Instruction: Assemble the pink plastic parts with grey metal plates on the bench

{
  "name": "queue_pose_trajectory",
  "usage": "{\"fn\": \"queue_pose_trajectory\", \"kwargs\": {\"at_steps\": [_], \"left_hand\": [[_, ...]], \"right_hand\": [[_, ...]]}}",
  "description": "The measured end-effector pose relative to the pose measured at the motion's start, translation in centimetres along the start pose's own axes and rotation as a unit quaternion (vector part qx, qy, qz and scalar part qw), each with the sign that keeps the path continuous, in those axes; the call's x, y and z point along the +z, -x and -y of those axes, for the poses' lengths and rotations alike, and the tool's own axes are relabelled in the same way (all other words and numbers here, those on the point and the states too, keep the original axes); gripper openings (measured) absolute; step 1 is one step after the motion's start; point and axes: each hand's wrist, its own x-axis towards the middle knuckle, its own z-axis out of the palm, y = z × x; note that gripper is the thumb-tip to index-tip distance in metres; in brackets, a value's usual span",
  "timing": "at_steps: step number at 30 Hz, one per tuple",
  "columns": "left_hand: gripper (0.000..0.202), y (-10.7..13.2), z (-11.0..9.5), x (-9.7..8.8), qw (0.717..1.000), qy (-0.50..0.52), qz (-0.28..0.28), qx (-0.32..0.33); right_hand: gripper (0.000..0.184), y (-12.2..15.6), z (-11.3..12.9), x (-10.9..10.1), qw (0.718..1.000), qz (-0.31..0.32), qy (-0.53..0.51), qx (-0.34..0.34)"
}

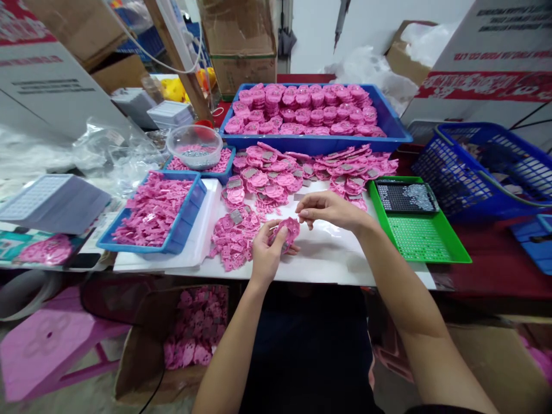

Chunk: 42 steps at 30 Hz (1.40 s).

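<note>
My left hand (268, 248) grips a round pink plastic part (290, 233) by its edge, above the white work surface (336, 259). Just right of that part is my right hand (323, 210), its thumb and fingers pinched together; whatever is between them is too small to make out. Beside my left hand lies a heap of small pink pieces (233, 241). Behind both hands spreads a pile of round pink parts (271, 178), some with grey plates on them.
A blue tray (314, 141) of stacked pink parts stands at the back. To the left is a blue bin (172, 247) of pink pieces. On the right sit a green tray (457, 247) with a black screw tray (392, 198) and a blue basket (483, 190).
</note>
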Motion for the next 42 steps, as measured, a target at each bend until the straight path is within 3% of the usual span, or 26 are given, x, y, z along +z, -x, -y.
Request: {"fn": "queue_pose_trajectory", "kwargs": {"at_steps": [5,20,27,35,40,42], "left_hand": [[0.047,0.0,0.0,0.1,1.000,-0.019,-0.004,0.006],[0.035,0.1,-0.1,-0.2,0.997,-0.077,0.029,0.004],[0.036,-0.2,0.2,-0.8,0.998,-0.059,0.031,0.009],[0.033,-0.3,0.0,-0.4,0.998,-0.044,0.036,0.010],[0.048,-0.5,-0.3,-0.1,0.999,-0.041,0.027,-0.015],[0.045,-0.6,-0.5,-0.1,0.997,-0.059,0.038,-0.024]], "right_hand": [[0.024,-0.2,0.0,0.7,0.996,-0.050,0.067,-0.040],[0.022,-0.8,-0.9,1.6,0.945,-0.044,0.316,-0.079],[0.023,-1.5,-1.9,2.7,0.940,-0.057,0.315,-0.118],[0.033,-1.8,-1.9,2.2,0.951,-0.042,0.292,-0.095],[0.032,-2.9,-0.6,1.7,0.929,-0.121,0.318,-0.145],[0.023,-4.6,0.0,2.2,0.921,-0.076,0.346,-0.164]]}}
